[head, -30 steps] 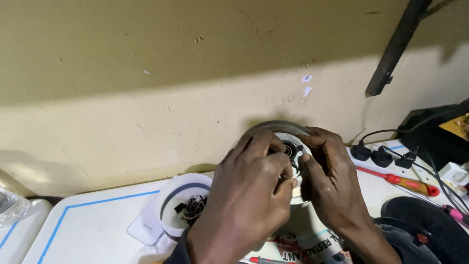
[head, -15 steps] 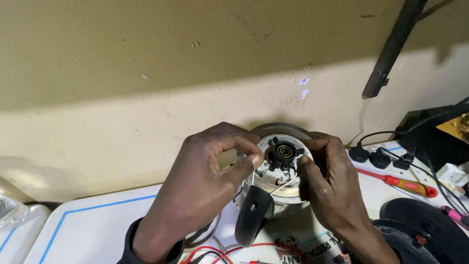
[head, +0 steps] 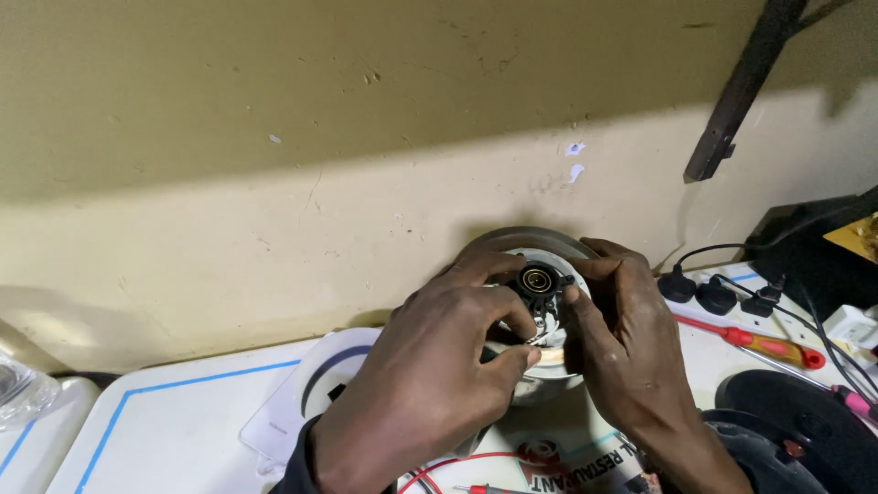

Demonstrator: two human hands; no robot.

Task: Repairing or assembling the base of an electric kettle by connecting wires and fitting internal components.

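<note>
A round metal kettle base (head: 521, 240) stands tilted toward me on the white table (head: 174, 430), its underside showing a black circular connector (head: 540, 280) with a brass ring. My left hand (head: 430, 384) grips the base from the left, its fingers curled over the white inner part just below the connector. My right hand (head: 622, 329) holds the base from the right, thumb and fingers pressed beside the connector. The lower half of the base is hidden behind both hands.
A white round plastic part (head: 315, 384) lies on the table left of my hands. A red-handled screwdriver (head: 768, 346) and black plugs (head: 713, 295) lie to the right, with a black disc (head: 796, 430) in front of them. Red wires (head: 457, 462) run below. A wall rises behind.
My left hand has shifted from the left rim down over the inner part of the base. A dark handle-like piece seen below the base half a second ago is out of sight.
</note>
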